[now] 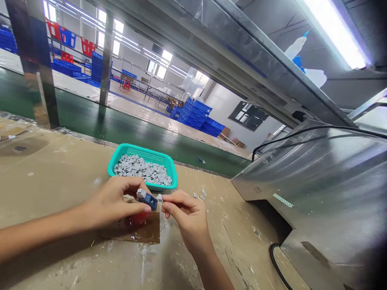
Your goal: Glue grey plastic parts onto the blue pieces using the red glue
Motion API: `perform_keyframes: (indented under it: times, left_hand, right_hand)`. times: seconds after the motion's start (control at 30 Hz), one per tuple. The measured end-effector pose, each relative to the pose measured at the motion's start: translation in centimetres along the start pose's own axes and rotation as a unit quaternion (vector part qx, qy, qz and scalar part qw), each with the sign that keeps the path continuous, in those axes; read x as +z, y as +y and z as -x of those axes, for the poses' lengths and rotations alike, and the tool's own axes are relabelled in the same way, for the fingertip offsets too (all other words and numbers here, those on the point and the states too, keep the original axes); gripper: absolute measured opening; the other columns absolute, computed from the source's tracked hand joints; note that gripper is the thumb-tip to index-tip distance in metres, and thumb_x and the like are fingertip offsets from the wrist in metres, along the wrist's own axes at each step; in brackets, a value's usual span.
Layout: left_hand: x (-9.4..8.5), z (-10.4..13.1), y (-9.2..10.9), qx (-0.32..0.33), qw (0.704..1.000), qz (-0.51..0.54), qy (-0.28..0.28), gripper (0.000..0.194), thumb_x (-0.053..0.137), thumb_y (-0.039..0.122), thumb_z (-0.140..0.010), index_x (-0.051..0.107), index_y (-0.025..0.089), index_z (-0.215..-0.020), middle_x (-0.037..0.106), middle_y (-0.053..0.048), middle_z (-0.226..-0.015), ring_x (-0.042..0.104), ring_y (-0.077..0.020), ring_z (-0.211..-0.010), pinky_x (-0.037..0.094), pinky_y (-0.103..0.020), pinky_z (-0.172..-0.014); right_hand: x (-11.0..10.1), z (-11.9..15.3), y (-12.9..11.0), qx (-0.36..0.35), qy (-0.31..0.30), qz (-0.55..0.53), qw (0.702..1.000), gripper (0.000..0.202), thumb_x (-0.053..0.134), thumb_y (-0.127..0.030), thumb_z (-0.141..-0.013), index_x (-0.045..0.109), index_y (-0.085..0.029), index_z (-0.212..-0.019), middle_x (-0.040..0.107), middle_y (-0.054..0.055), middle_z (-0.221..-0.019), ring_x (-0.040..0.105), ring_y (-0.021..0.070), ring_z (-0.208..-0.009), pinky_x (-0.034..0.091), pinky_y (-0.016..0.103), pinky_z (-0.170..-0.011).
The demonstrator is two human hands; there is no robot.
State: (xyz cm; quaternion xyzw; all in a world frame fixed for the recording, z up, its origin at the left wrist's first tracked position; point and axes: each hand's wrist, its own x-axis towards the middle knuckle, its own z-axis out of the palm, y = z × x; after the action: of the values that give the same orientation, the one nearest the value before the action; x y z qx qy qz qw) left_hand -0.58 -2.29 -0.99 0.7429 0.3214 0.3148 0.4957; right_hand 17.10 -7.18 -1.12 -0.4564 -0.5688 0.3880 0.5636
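Note:
Between the thumb and fingers of my left hand (pixel 121 199) is a small dark blue plastic block (pixel 148 201) with a grey-white piece (pixel 141 193) on its upper left part. My right hand (pixel 186 209) pinches a small light grey plastic piece (pixel 160 197) close to the block's right end; whether the two touch I cannot tell. Just beyond my hands stands a turquoise plastic basket (pixel 173 171), holding many similar light grey pieces (pixel 142 169). Under my left hand lies a brown board (pixel 151 231) with a red, wet-looking patch (pixel 136 220) on it, partly hidden by the hand.
A few loose grey pieces (pixel 202 196) lie on the worn tabletop (pixel 75 169) right of the basket. A metal housing (pixel 326 169) with a black cable (pixel 273 257) stands at the right. Behind the table runs a green conveyor belt (pixel 130 125); stacked blue crates (pixel 195 112) stand farther off.

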Motion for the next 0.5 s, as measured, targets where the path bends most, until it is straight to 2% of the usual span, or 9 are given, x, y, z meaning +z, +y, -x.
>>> perform_keyframes:
  times: [0.13,0.2,0.3,0.37,0.43,0.5]
  left_hand:
    - [-0.1,0.0,0.1,0.020,0.999,-0.034,0.007,0.014,0.060,0.030,-0.068,0.060,0.017,-0.074,0.063,-0.001,-0.074,0.056,-0.0161,-0.072,0.043,-0.025,-0.067]
    - [-0.5,-0.2,0.0,0.033,0.998,-0.039,0.028,0.017,0.060,0.033,-0.068,0.061,0.017,-0.074,0.062,-0.001,-0.071,0.055,-0.0155,-0.070,0.043,-0.025,-0.065]
    - [-1.4,-0.7,-0.1,0.035,0.996,-0.031,0.081,0.021,0.063,0.035,-0.066,0.061,0.016,-0.074,0.059,0.000,-0.069,0.054,-0.0146,-0.066,0.043,-0.024,-0.060]
    - [-1.9,-1.1,-0.2,0.031,0.994,-0.019,0.100,0.021,0.065,0.034,-0.064,0.061,0.016,-0.074,0.059,-0.001,-0.069,0.054,-0.0147,-0.067,0.044,-0.024,-0.060]
    - [-2.1,-1.3,-0.3,0.028,0.996,0.006,0.090,0.020,0.066,0.031,-0.063,0.062,0.016,-0.075,0.061,-0.002,-0.074,0.056,-0.0155,-0.070,0.045,-0.024,-0.063]
    - [-2.0,-1.2,-0.3,0.025,0.997,0.029,0.066,0.020,0.066,0.028,-0.062,0.063,0.016,-0.077,0.063,-0.003,-0.080,0.058,-0.0164,-0.073,0.046,-0.025,-0.065]
  right_hand:
    - [-0.1,0.0,0.1,0.011,-0.005,-0.034,0.999,0.009,0.067,-0.016,-0.064,0.072,-0.021,-0.070,0.056,-0.001,-0.057,0.052,0.0093,-0.049,0.045,0.022,-0.046]
    - [-0.6,-0.1,0.3,0.018,-0.001,-0.030,0.999,0.008,0.067,-0.018,-0.064,0.071,-0.021,-0.070,0.058,0.000,-0.057,0.052,0.0097,-0.049,0.044,0.022,-0.044]
    - [-1.3,-0.3,0.4,-0.030,-0.023,0.110,0.993,0.010,0.065,-0.014,-0.066,0.072,-0.020,-0.070,0.062,0.002,-0.061,0.056,0.0119,-0.055,0.047,0.023,-0.050]
    - [-1.7,-0.3,0.3,-0.081,-0.058,0.214,0.972,0.012,0.064,-0.011,-0.067,0.072,-0.020,-0.070,0.065,0.003,-0.066,0.060,0.0138,-0.061,0.048,0.024,-0.056]
    - [-1.7,-0.3,0.1,-0.112,-0.076,0.249,0.959,0.014,0.063,-0.010,-0.068,0.072,-0.020,-0.072,0.067,0.004,-0.067,0.061,0.0146,-0.063,0.048,0.025,-0.058]
    - [-1.5,-0.1,-0.1,-0.133,-0.038,0.226,0.964,0.015,0.062,-0.010,-0.070,0.072,-0.021,-0.074,0.065,0.003,-0.066,0.060,0.0136,-0.061,0.049,0.024,-0.056]
